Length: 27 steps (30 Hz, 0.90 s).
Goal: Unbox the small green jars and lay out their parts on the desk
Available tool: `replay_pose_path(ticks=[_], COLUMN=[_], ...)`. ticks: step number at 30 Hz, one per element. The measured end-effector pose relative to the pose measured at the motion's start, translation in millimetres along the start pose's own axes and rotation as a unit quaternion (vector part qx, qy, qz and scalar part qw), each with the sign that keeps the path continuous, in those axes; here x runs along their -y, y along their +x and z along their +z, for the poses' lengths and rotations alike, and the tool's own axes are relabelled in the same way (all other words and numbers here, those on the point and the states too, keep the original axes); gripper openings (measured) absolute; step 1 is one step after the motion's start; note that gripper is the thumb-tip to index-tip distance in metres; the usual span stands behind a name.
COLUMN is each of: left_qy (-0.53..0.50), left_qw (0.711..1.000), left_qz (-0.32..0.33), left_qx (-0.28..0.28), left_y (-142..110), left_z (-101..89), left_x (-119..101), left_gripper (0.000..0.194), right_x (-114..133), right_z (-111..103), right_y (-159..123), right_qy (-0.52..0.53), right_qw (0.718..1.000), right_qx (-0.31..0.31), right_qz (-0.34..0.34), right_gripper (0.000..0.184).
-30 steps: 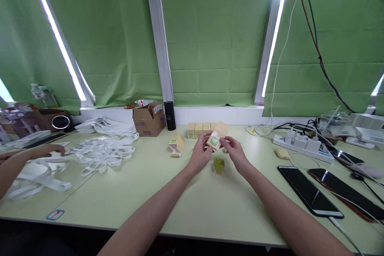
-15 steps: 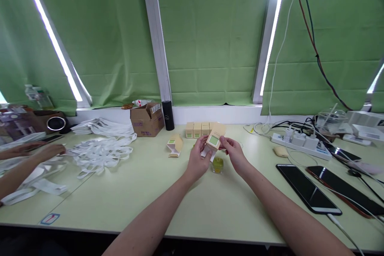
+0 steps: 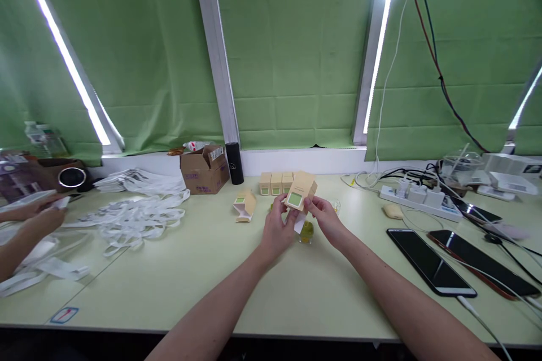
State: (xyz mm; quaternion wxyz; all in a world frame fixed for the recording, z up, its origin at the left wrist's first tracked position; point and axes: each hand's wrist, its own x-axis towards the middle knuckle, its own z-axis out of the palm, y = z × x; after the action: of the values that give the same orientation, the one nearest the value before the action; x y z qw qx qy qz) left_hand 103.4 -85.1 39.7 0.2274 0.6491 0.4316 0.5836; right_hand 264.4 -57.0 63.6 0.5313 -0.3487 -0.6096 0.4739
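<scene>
Between both hands I hold a small tan cardboard box [image 3: 303, 185] with a green square on its face, tilted above the table. My left hand [image 3: 278, 228] grips its lower left side, where a white flap hangs down. My right hand [image 3: 325, 216] has its fingers on the lower right edge. Just below stands a small glass jar [image 3: 306, 232] with yellow-green contents, partly covered by the flap. More glass shows behind my hands, mostly hidden. An open box [image 3: 244, 206] lies to the left. Several closed boxes [image 3: 275, 183] stand in a row behind.
At left, another person's hands [image 3: 36, 217] work by a heap of white straps [image 3: 139, 220]. A brown carton [image 3: 205, 169] and a black cylinder [image 3: 234, 163] stand at the back. Phones [image 3: 429, 262], a power strip [image 3: 419, 203] and cables lie on the right.
The box in my hands has tilted further over and shifted slightly left. The other person's hands have moved left and now hold something white. The whole view has shifted a little.
</scene>
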Motion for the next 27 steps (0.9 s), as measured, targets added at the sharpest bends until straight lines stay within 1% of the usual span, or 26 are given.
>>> replay_pose_path(ticks=[3, 6, 9, 13, 17, 22, 27], left_qy=[0.03, 0.028, 0.002, -0.045, -0.037, -0.083, -0.088], left_qw=[0.999, 0.998, 0.999, 0.998, 0.999, 0.996, 0.995], left_qz=[0.025, 0.038, 0.016, -0.024, -0.026, -0.03, -0.04], left_qx=[0.027, 0.042, 0.041, 0.023, 0.016, 0.034, 0.038], left_y=[-1, -2, -2, 1, 2, 1, 1], left_z=[-2.2, -4.1, -3.8, -1.2, 0.5, 1.1, 1.3], left_x=[-6, -8, -4, 3, 3, -4, -3], left_gripper=[0.041, 0.04, 0.04, 0.04, 0.039, 0.056, 0.07], right_x=[0, -3, -5, -6, -7, -11, -12], right_z=[0, -1, -1, -1, -1, -2, -3], right_y=[-1, 1, 3, 3, 4, 5, 5], right_qy=[0.03, 0.069, 0.09, 0.089, 0.085, 0.08, 0.07], right_qw=[0.999, 0.997, 0.995, 0.994, 0.994, 0.995, 0.995], right_qx=[-0.011, -0.025, -0.034, -0.043, -0.043, -0.036, -0.055], right_qz=[0.008, 0.023, 0.04, 0.054, 0.052, 0.048, 0.053], right_gripper=[0.064, 0.061, 0.061, 0.06, 0.059, 0.062, 0.061])
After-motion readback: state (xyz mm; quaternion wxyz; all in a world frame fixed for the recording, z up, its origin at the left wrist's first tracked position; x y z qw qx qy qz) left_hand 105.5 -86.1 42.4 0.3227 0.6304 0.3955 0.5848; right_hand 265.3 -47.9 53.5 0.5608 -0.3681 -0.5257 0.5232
